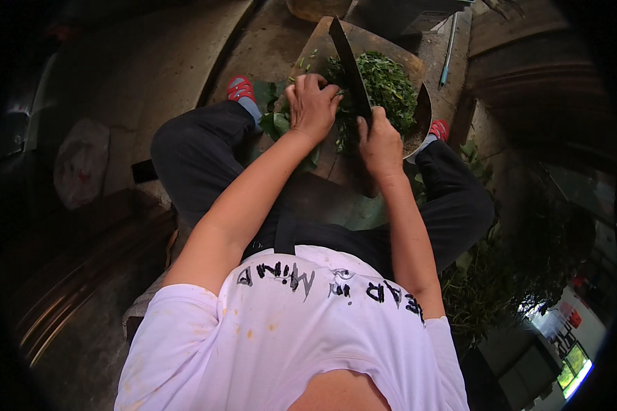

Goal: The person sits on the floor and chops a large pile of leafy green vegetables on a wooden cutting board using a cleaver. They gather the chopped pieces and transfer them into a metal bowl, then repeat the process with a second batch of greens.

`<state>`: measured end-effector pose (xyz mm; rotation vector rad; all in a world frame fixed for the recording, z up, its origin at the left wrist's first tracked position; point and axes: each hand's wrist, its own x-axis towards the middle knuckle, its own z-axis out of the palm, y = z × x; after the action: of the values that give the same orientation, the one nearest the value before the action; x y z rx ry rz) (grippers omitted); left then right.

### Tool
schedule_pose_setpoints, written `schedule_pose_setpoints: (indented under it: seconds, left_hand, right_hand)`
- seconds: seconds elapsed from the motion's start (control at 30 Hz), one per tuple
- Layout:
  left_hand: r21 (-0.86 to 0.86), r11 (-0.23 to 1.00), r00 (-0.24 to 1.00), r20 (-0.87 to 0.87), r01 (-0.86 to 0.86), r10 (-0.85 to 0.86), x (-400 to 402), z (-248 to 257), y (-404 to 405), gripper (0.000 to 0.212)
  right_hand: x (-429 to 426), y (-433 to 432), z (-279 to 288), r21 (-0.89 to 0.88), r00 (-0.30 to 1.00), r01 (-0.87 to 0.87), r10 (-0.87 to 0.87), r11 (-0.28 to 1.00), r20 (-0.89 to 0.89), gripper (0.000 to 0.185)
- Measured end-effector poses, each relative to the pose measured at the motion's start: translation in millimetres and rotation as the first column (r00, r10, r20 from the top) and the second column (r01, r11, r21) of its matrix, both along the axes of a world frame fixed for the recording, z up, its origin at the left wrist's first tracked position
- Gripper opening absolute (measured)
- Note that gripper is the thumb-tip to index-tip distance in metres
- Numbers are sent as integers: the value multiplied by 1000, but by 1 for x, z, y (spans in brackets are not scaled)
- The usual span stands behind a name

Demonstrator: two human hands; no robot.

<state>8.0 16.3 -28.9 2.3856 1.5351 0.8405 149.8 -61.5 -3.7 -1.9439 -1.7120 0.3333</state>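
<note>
My right hand point(381, 141) is closed round the handle of a large dark-bladed knife point(350, 67), whose blade points away from me over a wooden chopping board point(321, 41). To the left of the blade, my left hand point(312, 105) presses with bent fingers on leafy greens at the board's left part. Uncut broad green leaves point(275, 125) stick out under and beside that hand. A heap of chopped greens point(388, 87) lies on the board to the right of the blade. Part of a round pan or basin point(424, 115) shows under the board's right edge.
A round container point(320, 7) stands beyond the board, with a grey bin point(416, 15) beside it. A stick with a blue end point(445, 74) lies on the floor at the right. Leafy stems point(473, 293) are piled by my right leg. My feet in red sandals point(240, 88) flank the board.
</note>
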Motion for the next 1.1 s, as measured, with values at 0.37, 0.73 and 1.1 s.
schedule_pose_setpoints:
  seconds: [0.37, 0.73, 1.1]
  left_hand:
    - [10, 1000, 994, 106, -19, 17, 5, -22, 11, 25]
    - [102, 993, 979, 184, 68, -86, -8, -26, -8, 21]
    - [46, 996, 956, 280, 79, -89, -8, -22, -5, 22]
  right_hand:
    - [-2, 7, 8, -36, 999, -23, 25, 999, 48, 24]
    - [-6, -5, 19, -22, 998, -41, 42, 999, 46, 24]
    - [-7, 2, 24, -9, 998, -57, 57, 998, 19, 22]
